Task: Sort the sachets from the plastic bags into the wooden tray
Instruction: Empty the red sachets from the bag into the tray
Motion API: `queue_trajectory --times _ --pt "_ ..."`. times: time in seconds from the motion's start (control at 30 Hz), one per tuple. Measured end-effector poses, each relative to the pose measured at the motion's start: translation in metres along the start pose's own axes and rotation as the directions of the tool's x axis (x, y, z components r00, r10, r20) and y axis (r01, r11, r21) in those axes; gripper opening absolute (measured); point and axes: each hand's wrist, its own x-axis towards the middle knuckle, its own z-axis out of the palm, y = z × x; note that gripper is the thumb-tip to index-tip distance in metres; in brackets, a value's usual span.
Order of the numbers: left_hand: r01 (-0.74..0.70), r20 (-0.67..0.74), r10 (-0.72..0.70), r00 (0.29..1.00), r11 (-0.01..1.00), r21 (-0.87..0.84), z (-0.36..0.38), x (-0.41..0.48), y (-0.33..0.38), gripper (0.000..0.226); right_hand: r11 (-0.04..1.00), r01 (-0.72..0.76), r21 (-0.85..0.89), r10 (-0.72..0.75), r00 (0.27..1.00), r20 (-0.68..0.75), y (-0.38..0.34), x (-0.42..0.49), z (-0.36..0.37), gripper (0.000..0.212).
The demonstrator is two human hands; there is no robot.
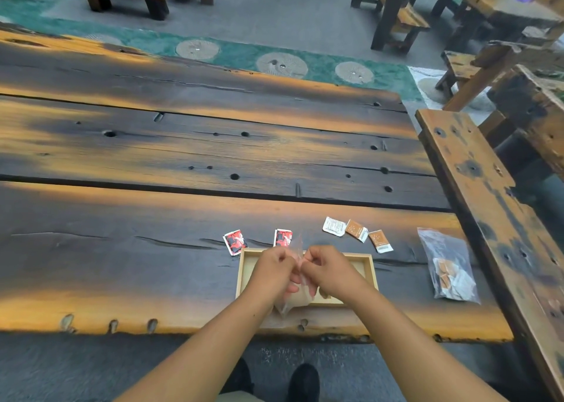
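Note:
A shallow wooden tray lies near the table's front edge. Above it my left hand and my right hand both pinch the top of a clear plastic bag that hangs between them. Two red sachets lie just beyond the tray. To the right of them lie a white sachet and two orange sachets. A second plastic bag holding orange and white sachets rests at the right. My hands hide most of the tray's inside.
The dark plank table stretches far back and left. A wooden bench runs along the table's right side. More benches and tables stand beyond on the floor. My shoes show below the table's front edge.

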Motion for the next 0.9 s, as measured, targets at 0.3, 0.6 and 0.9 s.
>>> queue_trajectory --times 0.3,0.6,0.9 --pt "-0.085 -0.070 0.086 0.994 0.996 0.014 -0.001 -0.004 0.007 0.021 0.997 -0.062 0.047 0.057 0.994 0.095 -0.012 0.001 -0.009 0.012" --pt "-0.113 -0.049 0.109 0.993 0.990 -0.084 -0.010 -0.007 0.013 0.025 0.970 0.065 0.233 -0.104 0.981 0.162 -0.008 0.002 -0.005 0.014" --pt "-0.095 0.074 0.102 0.992 0.991 -0.097 -0.026 -0.003 0.013 0.019 0.859 -0.056 0.509 -0.094 0.960 0.263 -0.001 0.001 -0.012 0.020"
